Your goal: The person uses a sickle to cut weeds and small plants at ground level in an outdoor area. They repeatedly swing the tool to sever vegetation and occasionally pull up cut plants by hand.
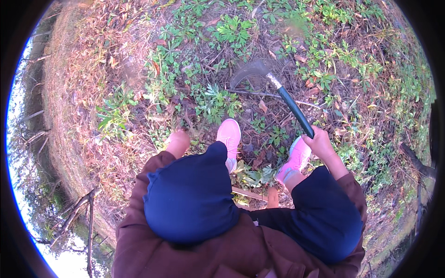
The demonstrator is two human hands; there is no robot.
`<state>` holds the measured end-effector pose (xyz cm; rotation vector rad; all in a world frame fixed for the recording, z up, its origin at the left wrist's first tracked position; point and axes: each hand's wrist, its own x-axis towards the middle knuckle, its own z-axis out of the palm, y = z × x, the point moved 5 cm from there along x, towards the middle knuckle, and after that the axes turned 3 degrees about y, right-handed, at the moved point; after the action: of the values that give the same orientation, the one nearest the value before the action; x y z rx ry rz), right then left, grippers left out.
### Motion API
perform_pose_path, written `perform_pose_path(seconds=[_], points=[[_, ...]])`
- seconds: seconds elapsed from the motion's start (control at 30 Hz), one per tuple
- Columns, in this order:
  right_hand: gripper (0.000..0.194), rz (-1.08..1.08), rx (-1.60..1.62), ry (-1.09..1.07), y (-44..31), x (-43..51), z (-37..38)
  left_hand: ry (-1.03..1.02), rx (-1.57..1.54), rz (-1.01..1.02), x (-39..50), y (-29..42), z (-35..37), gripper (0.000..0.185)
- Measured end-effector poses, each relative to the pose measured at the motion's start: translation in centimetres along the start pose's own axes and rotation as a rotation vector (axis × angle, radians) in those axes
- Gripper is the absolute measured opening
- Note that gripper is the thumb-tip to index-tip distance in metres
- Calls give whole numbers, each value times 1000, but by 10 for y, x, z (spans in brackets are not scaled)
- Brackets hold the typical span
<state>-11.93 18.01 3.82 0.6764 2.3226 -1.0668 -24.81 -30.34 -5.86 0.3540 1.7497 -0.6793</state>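
My right hand [318, 140] is closed around the end of the dark green handle of a sickle [293, 107], above my right pink shoe [299, 153]. The sickle's curved metal blade [252, 69] points to the left, over dry stems and low plants. Left of my other pink shoe [229, 133], my left hand [178, 140] is low at the ground among dry grass and small leaves. It is slightly blurred, and whether its fingers hold anything cannot be told. A leafy green plant [219, 102] grows between the left shoe and the blade.
Weeds and dry grass cover the ground around me. A thin stick [257, 93] lies below the blade. Pieces of flat wood [273, 197] and cut-looking leaves [250, 177] lie between my legs. Bare branches [81, 201] stand at the far left, and a dark branch [419, 163] at the right.
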Motion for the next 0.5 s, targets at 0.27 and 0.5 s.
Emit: perform_pose_path(seconds=[0.27, 0.5], points=[[31, -5, -44, -35, -8, 4, 10, 315, -96, -2, -73, 15, -64, 49], [29, -13, -84, -2, -9, 1, 18, 1121, 95, 715, -92, 123, -167, 38]])
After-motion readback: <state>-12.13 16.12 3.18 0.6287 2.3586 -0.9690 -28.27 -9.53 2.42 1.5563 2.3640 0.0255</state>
